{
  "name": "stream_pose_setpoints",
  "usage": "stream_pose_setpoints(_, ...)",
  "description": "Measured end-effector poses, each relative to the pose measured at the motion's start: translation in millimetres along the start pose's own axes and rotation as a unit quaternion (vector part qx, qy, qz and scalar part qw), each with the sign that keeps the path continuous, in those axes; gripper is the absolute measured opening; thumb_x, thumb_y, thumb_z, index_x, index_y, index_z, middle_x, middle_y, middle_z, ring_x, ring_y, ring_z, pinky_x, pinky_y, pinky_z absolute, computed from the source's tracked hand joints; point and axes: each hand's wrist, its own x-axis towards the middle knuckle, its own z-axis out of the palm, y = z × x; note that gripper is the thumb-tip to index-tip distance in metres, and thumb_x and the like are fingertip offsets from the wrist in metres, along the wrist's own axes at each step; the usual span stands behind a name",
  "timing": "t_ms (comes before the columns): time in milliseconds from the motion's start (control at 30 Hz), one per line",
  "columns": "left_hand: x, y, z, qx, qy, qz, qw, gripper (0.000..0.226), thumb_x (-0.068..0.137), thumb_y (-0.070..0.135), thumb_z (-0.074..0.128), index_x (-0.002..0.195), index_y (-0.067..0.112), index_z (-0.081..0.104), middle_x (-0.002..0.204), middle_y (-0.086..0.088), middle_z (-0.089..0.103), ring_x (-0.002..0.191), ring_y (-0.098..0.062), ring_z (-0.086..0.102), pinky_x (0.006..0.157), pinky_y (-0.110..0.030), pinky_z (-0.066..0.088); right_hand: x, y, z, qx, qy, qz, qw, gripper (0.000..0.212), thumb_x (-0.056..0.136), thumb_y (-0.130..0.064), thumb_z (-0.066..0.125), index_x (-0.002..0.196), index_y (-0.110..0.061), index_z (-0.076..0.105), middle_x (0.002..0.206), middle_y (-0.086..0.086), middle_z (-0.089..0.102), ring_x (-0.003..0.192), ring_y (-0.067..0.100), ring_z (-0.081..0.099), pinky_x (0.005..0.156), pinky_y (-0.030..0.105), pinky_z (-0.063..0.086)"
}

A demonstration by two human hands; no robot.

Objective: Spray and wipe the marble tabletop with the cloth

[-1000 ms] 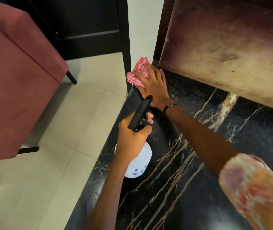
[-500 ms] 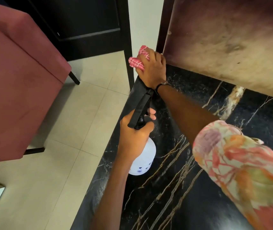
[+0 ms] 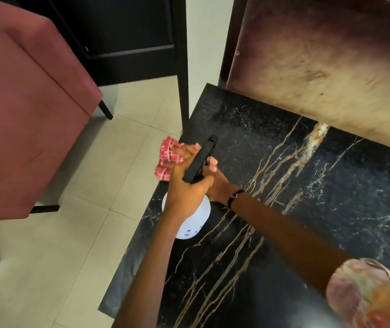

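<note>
In the head view, the black marble tabletop with gold and white veins (image 3: pixel 284 209) fills the lower right of the frame, its left edge running down toward the bottom centre. At centre frame the left hand (image 3: pixel 186 188) is closed around the black trigger head of a white plastic spray bottle (image 3: pixel 192 223), whose rounded body sits just below the hand, over the table's left edge; whether the bottle rests on the marble cannot be told. Just behind it, the right hand (image 3: pixel 215 183) reaches across from the lower right, fingers flat on a pink-and-white checked cloth (image 3: pixel 166 159) that lies at the tabletop's left edge and partly overhangs it above the cream floor tiles (image 3: pixel 54 256). A dark band circles the right wrist. A dusty-red upholstered chair (image 3: pixel 23 114) fills the upper left, and a mottled beige panel (image 3: pixel 331 67) stands at the upper right behind the marble.
</note>
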Motion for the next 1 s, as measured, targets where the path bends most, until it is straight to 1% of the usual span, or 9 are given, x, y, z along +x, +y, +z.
stream_pose_setpoints(67,-15.1,-6.7,-11.7,-0.013,0.016,-0.010,1.000,0.040,0.080,-0.009,0.057,0.065,0.028,0.058,0.043,0.015,0.056,0.042,0.000,0.052,0.049,-0.011,0.040,-20.9,38.1,38.3,-0.270,0.108,-0.113,0.950,0.044,0.092,-0.019,0.049,0.135,-0.010,0.048,0.143,0.019,0.044,0.136,0.035,0.036,0.114,0.032,0.027)
stream_pose_setpoints(167,-43.7,-15.7,-34.8,-0.035,0.042,-0.031,0.998,0.032,0.079,-0.015,0.054,0.071,0.013,0.065,0.048,0.010,0.058,0.035,-0.004,0.045,0.041,-0.014,0.035,-28.6,80.4,26.3,-0.251,0.085,-0.132,0.955,0.050,0.092,-0.048,0.039,0.139,-0.030,0.042,0.148,0.013,0.041,0.136,0.034,0.035,0.115,0.051,0.021)
stream_pose_setpoints(300,-82.9,-30.2,-60.4,-0.032,0.062,-0.037,0.997,0.028,0.079,-0.020,0.050,0.080,0.003,0.066,0.056,0.008,0.066,0.032,-0.005,0.043,0.038,-0.010,0.033,-10.3,95.8,9.9,-0.183,0.176,0.096,0.962,0.057,0.093,-0.052,0.029,0.145,-0.029,0.036,0.151,0.018,0.034,0.133,0.044,0.037,0.111,0.057,0.023)
stream_pose_setpoints(367,-99.5,-39.1,-72.9,-0.035,0.077,-0.044,0.995,0.029,0.079,-0.020,0.050,0.086,0.001,0.067,0.061,0.007,0.068,0.032,-0.007,0.039,0.036,-0.012,0.032,8.1,75.8,15.2,-0.150,0.190,0.155,0.958,0.057,0.093,-0.051,0.034,0.145,-0.029,0.036,0.154,0.017,0.029,0.134,0.045,0.032,0.111,0.060,0.020)
stream_pose_setpoints(500,-128.1,-53.0,-89.2,-0.020,0.090,-0.052,0.994,0.033,0.077,-0.018,0.050,0.089,0.008,0.068,0.070,0.008,0.070,0.033,-0.009,0.035,0.035,-0.014,0.030,11.7,10.2,58.2,-0.185,0.148,0.084,0.968,0.054,0.095,-0.041,0.048,0.146,-0.032,0.032,0.156,0.018,0.023,0.139,0.044,0.025,0.112,0.060,0.010)
stream_pose_setpoints(600,-145.7,-64.2,-97.2,-0.023,0.087,-0.058,0.994,0.031,0.076,-0.017,0.051,0.087,0.007,0.067,0.070,0.008,0.069,0.033,-0.011,0.033,0.036,-0.014,0.029,-22.4,-34.9,100.7,-0.206,0.118,-0.002,0.971,0.054,0.095,-0.040,0.046,0.146,-0.035,0.029,0.156,0.016,0.024,0.140,0.041,0.025,0.114,0.061,0.014)
stream_pose_setpoints(767,-174.5,-82.9,-110.9,-0.011,0.088,-0.063,0.994,0.020,0.075,-0.013,0.054,0.087,-0.001,0.065,0.068,-0.021,0.060,0.034,-0.011,0.033,0.035,-0.017,0.031,-113.8,-39.1,136.8,-0.227,0.062,-0.114,0.965,0.054,0.092,-0.049,0.036,0.144,-0.036,0.031,0.153,0.010,0.034,0.140,0.034,0.031,0.115,0.056,0.019)
stream_pose_setpoints(867,-194.6,-91.9,-121.1,-0.012,0.070,-0.052,0.996,0.035,0.079,-0.019,0.048,0.088,0.009,0.067,0.068,0.005,0.068,0.036,-0.010,0.034,0.037,-0.018,0.033,-150.9,-8.4,126.3,-0.232,0.087,-0.060,0.967,0.054,0.092,-0.050,0.038,0.144,-0.035,0.032,0.152,0.010,0.034,0.139,0.033,0.031,0.115,0.056,0.020)
stream_pose_setpoints(1000,-226.5,-102.6,-137.7,-0.014,0.079,-0.051,0.995,0.036,0.079,-0.019,0.049,0.083,0.012,0.068,0.064,-0.005,0.063,0.036,-0.010,0.035,0.038,-0.020,0.034,-147.5,-5.4,118.4,-0.176,0.160,0.134,0.962,0.055,0.094,-0.051,0.030,0.144,-0.032,0.035,0.153,0.014,0.033,0.136,0.040,0.034,0.113,0.056,0.024)
